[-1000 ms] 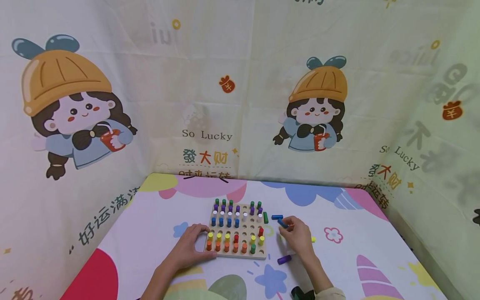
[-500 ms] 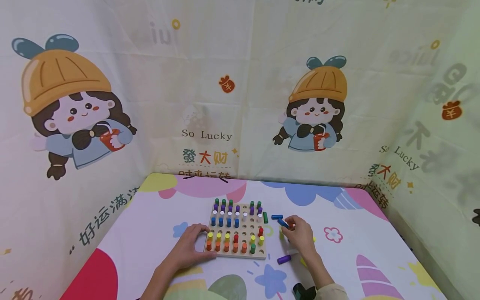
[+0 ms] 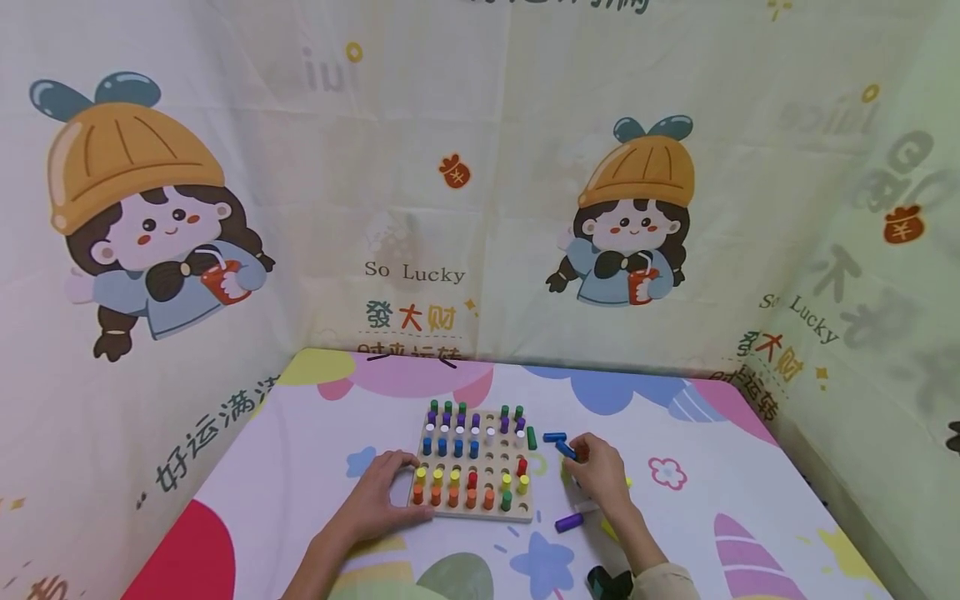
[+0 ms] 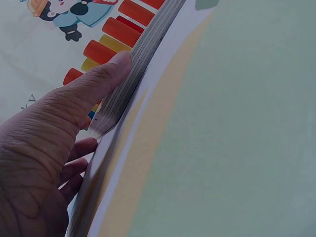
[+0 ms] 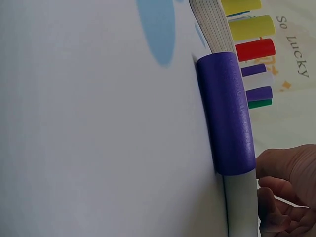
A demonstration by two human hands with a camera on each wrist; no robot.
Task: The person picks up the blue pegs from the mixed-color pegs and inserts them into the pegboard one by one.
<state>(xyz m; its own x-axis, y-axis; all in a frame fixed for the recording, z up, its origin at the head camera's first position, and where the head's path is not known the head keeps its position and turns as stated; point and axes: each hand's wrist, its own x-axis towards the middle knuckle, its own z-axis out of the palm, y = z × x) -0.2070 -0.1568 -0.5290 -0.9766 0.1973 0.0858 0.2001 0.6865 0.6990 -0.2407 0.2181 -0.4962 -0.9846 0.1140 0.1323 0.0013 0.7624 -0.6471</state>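
A wooden pegboard [image 3: 481, 458] with rows of coloured pegs lies on the table. My left hand [image 3: 386, 493] grips its near left corner. The left thumb [image 4: 111, 74] presses the front edge by the orange pegs, and the fingers lie along the left side. My right hand [image 3: 600, 475] is among loose pegs right of the board, fingers bent downward. A blue peg [image 3: 566, 450] lies right at its fingertips; I cannot tell whether they hold any peg. In the right wrist view, the right hand [image 5: 289, 190] is partly hidden behind a white peg [image 5: 240, 202].
Another blue peg [image 3: 555, 437] and a green peg [image 3: 531, 437] lie beyond the right hand. A purple peg [image 3: 569, 523] lies nearer, with a yellow peg [image 3: 609, 528] by the wrist. A dark object [image 3: 607, 582] sits beside the right sleeve. Printed cloth walls enclose the table.
The right hand has shifted slightly right, while the blue peg by its fingertips has stayed in place. The left hand has kept its grip on the pegboard.
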